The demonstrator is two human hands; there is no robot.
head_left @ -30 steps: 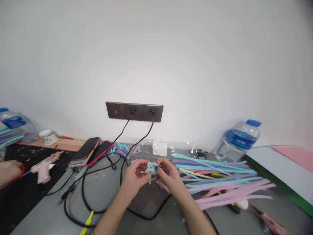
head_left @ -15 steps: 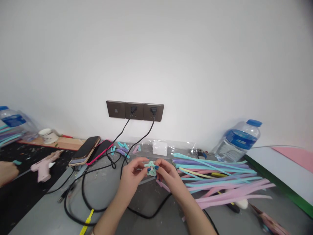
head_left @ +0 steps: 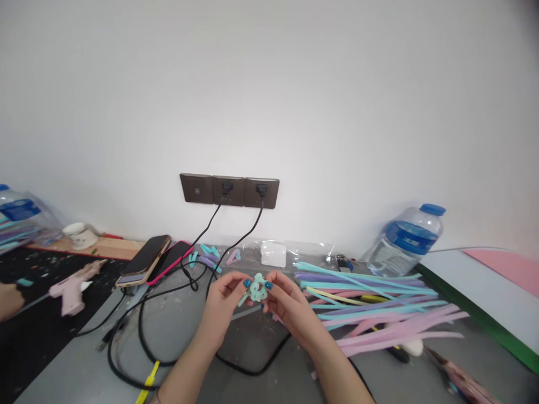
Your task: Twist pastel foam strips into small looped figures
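Note:
Between both hands sits a small mint-green pipe cleaner flower [head_left: 258,287] with looped petals. My left hand [head_left: 227,294] pinches it from the left, thumb on the front. On the other side my right hand [head_left: 285,297] grips it between thumb and fingers. A short green end sticks out toward the lower left. Part of a pink piece shows under my right fingers, mostly hidden. Right of the hands lies a spread of loose pipe cleaners [head_left: 379,286] in turquoise, purple, yellow and pink.
Black cables [head_left: 252,372] loop over the grey table near my forearms. Two phones [head_left: 145,259] lie left, with short bent pipe cleaner pieces [head_left: 209,260] beside them. A pink glue gun [head_left: 71,289], a water bottle [head_left: 406,241] and pink-handled pliers [head_left: 465,381] stand or lie around. Another person's hand [head_left: 9,300] is far left.
The flower has turned so its looped face shows more clearly, and its short end now points lower left. Both hands still hold it. The whole view has shifted slightly.

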